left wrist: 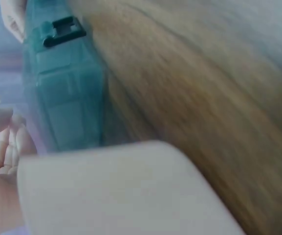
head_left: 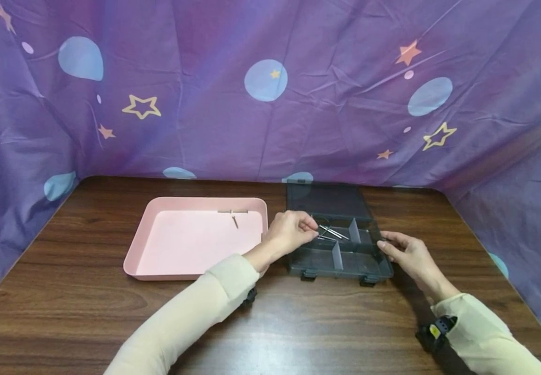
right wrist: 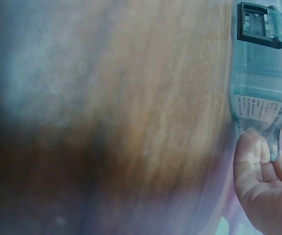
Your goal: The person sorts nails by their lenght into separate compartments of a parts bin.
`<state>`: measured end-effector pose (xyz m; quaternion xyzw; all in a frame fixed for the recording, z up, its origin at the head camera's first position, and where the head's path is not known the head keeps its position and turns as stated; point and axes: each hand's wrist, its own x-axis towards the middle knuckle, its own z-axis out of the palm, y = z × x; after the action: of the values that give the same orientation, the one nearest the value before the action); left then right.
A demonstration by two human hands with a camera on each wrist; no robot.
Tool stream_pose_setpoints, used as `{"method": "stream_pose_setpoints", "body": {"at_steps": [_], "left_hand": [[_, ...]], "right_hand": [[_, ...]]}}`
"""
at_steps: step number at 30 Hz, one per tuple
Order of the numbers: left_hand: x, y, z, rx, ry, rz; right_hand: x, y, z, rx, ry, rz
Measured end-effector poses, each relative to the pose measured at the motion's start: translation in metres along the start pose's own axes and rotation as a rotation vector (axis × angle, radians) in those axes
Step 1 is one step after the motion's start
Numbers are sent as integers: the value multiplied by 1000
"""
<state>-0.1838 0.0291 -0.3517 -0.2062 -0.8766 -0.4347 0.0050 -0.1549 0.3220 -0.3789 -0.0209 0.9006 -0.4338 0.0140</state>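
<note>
We see several thin silvery metal rods (head_left: 333, 232) lying crossed in the rear left compartment of a smoky, see-through plastic organiser box (head_left: 364, 260). The left hand (head_left: 289, 229) reaches over that compartment, its fingers bent and its fingertips close to the near ends of the rods. The thumb and fingers are drawn near one another, but we cannot tell whether they have hold of a rod (the gap between the fingertips is too small to read, and the left wrist view does not settle it).

At the opposite side, the right hand (head_left: 411, 255) grips the box's right edge, thumb on one side and fingers curled round the other, with little opening left between them. Pale upright dividers (head_left: 354, 230) part the box's front and rear rows, and the dark see-through lid (head_left: 328, 200) is folded back behind. Two black latches (head_left: 368, 282) sit along the front, and a printed white label (right wrist: 260, 108) shows on the box near the right fingers.

To the left of the box, a shallow pink rectangular tray (head_left: 190, 245) holds a few small brownish screw-like pieces (head_left: 235, 222) towards its rear right corner (two of them in line along the back wall). Everything stands on a brown wood-grain table (head_left: 307, 328), before a purple cloth backdrop (head_left: 214, 140) printed with stars and blue discs.
</note>
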Motion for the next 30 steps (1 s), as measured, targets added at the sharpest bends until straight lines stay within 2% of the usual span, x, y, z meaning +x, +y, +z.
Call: {"method": "stream_pose_setpoints", "body": {"at_steps": [7, 12, 20, 30], "left_hand": [[-14, -10, -23, -142, 35, -65], [-25, -20, -39, -191, 79, -158], [-42, -43, -51, -167, 143, -257], [-47, -57, -51, -120, 72, -373]], "right_hand": [[1, 1, 1, 4, 15, -12], [1, 0, 1, 9, 21, -18], [1, 2, 1, 11, 20, -25], [1, 2, 1, 3, 7, -16]]}}
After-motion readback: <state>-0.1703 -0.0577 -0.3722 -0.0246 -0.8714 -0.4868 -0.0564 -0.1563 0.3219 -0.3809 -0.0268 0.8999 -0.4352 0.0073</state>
